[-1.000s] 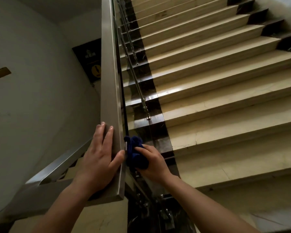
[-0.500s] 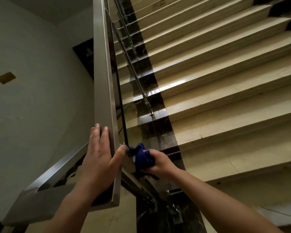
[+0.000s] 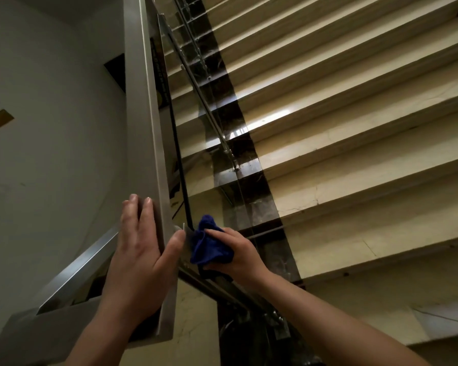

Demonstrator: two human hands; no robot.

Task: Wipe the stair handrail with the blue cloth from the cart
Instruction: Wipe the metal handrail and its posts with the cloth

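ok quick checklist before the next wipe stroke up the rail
1. Bunched blue cloth held in right hand: ok.
2. Cloth touching the brushed steel handrail: cannot tell; it sits beside the rail's inner edge, by the glass panel.
3. Left hand steadying the rail, palm flat on top: ok.
4. Rail above free of obstructions: ok.
5. Dirt left on rail: cannot tell.
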